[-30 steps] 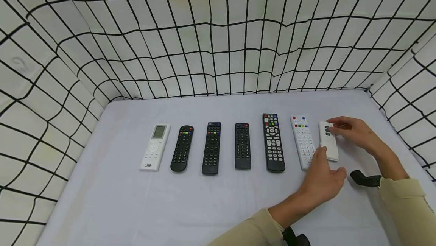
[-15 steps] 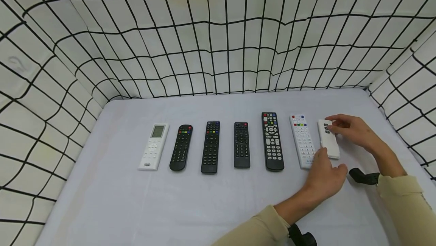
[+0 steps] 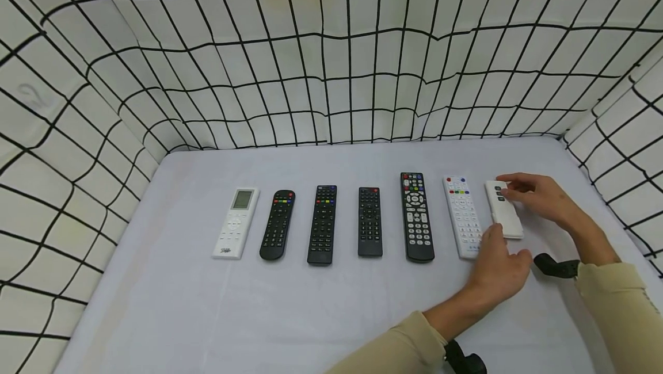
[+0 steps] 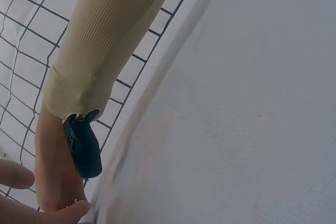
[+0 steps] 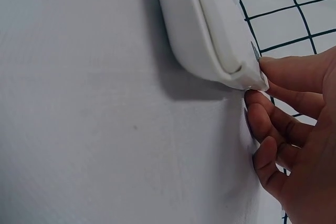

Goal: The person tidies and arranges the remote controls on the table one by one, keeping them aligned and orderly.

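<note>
At the right end of a row of remotes lies a small white remote control (image 3: pixel 505 213) with a few dark buttons. My right hand (image 3: pixel 544 198) pinches its far end between thumb and fingers; the right wrist view shows this hand (image 5: pixel 294 124) gripping a corner of the remote (image 5: pixel 210 30). Fairly straight fingers of my left hand (image 3: pixel 499 273) reach to the remote's near left edge, the thumb apart from it. Whether they touch it is hard to tell. Close to those fingertips is a longer white remote (image 3: pixel 463 216) with coloured buttons.
Leftward along the white-covered table (image 3: pixel 290 310) lie a large black remote (image 3: pixel 416 218), a small black one (image 3: pixel 369 221), a slim black one (image 3: pixel 322 224), a rounded black one (image 3: pixel 277 224) and a white air-conditioner remote (image 3: pixel 236 223). Black wire mesh (image 3: pixel 349 69) stands behind and at both sides.
The small white remote has turned, its near end swinging right and slightly away from me. My left hand has shifted a little to the right; my right hand keeps its grip on the far end.
</note>
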The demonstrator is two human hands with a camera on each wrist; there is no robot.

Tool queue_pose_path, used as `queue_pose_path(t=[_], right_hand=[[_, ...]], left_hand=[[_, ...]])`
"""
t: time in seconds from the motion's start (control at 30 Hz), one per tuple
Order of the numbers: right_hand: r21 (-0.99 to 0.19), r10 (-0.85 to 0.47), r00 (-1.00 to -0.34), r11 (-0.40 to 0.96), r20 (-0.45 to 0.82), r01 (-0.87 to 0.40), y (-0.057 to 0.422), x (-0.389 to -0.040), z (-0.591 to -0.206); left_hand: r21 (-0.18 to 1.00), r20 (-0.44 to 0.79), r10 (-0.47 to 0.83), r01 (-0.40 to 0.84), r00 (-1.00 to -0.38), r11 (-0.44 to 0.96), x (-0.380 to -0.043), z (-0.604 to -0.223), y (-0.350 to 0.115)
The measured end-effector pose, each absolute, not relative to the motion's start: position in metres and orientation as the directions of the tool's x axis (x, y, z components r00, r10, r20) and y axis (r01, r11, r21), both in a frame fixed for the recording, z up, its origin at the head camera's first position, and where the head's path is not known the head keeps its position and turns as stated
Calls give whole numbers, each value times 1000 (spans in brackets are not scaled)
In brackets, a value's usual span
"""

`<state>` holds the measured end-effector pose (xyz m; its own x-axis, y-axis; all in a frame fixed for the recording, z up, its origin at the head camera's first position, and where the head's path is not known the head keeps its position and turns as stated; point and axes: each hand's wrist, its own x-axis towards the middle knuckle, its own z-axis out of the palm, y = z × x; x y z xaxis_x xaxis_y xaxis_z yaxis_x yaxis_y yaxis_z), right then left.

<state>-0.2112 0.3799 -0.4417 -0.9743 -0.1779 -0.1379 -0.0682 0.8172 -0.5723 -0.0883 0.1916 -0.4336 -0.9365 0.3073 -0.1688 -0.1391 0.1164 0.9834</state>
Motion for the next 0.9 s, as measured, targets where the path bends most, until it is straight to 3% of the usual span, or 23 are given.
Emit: queue_pose_path(t=[0.57, 0.9], right_hand=[[-591, -172, -980, 803, -99, -81, 385, -206, -450], [-595, -171, -980, 799, -99, -79, 384, -207, -451]], left_hand=[[973, -222, 332, -186, -917, 136, -84, -435, 189], [971, -239, 373, -230, -896, 70, -84, -438, 186]])
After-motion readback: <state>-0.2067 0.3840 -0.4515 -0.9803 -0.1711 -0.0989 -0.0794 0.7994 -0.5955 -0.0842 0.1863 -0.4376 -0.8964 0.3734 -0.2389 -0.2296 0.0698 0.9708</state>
